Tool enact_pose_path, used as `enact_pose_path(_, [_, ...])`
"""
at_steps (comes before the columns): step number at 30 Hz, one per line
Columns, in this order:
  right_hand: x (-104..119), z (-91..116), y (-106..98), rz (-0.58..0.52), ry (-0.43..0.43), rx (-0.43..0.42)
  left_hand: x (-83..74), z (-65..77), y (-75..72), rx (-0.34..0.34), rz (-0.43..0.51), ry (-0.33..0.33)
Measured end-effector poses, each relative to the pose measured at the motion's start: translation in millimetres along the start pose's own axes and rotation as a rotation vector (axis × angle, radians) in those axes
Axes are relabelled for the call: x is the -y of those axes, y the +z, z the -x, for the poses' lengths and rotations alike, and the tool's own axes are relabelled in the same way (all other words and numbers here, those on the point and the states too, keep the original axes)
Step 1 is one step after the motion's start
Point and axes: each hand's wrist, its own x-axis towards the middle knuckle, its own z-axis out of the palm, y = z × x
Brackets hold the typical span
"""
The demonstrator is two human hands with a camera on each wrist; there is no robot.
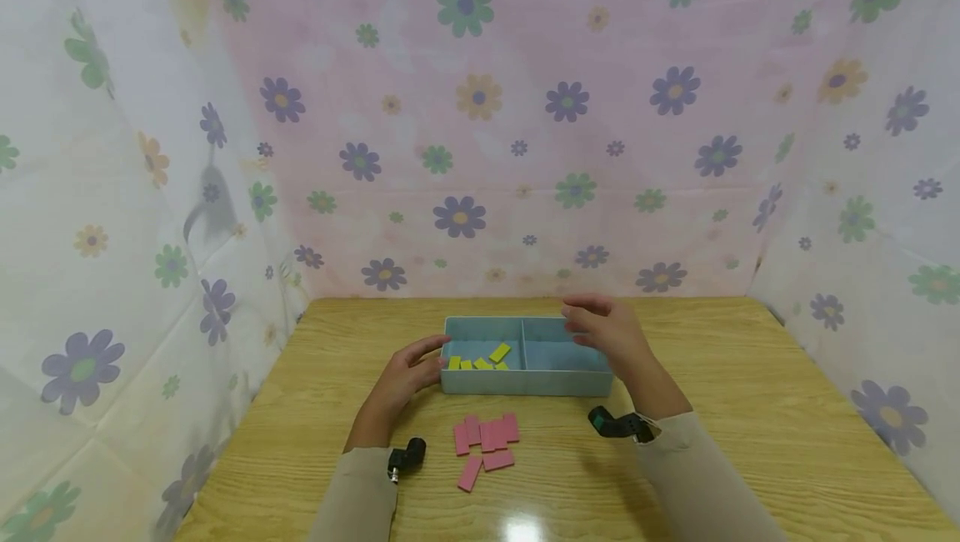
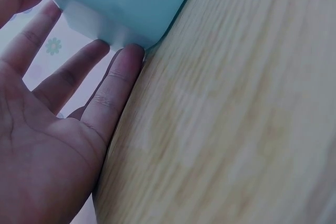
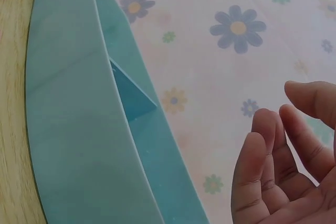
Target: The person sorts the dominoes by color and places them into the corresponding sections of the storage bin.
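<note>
A light-blue box (image 1: pixel 525 383) with a divider (image 1: pixel 524 345) down its middle stands on the table. Several yellow tiles (image 1: pixel 499 353) lie in its left compartment; only bare floor shows in the right one. My left hand (image 1: pixel 405 373) is at the box's left end, and in the left wrist view its nearly straight fingertips (image 2: pixel 128 59) touch the end wall. Over the right compartment, above the rim, hovers my right hand (image 1: pixel 611 333), fingers loosely bent and nothing between them. Several pink tiles (image 1: pixel 491 435) lie on the wood in front of the box.
The wooden table (image 1: pixel 750 442) ends at a flowered cloth backdrop (image 1: pixel 525 233). More flowered cloth (image 1: pixel 97 275) hangs along both sides. Small black cameras (image 1: pixel 408 454) are strapped to the wrists, close above the tabletop.
</note>
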Motion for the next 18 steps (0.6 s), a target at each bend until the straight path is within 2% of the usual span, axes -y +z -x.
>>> enact_pose_path(7, [-7.9, 16.0, -17.8, -0.070, -0.060, -0.050, -0.4, -0.7, -0.6, 0.027, 0.023, 0.021])
enact_pose_path(11, [-16.5, 20.7, -25.4, -0.080, -0.126, -0.092, -0.6, -0.8, -1.6, 0.038, 0.029, 0.022])
enact_pose_path(15, [-24.6, 22.7, -30.0, -0.085, -0.177, -0.161, -1.2, -0.2, -1.9, 0.040, 0.033, 0.023])
enact_pose_path(18, [-32.6, 23.1, -33.6, -0.062, -0.176, -0.228, -1.6, 0.4, -1.7, 0.039, 0.030, 0.020])
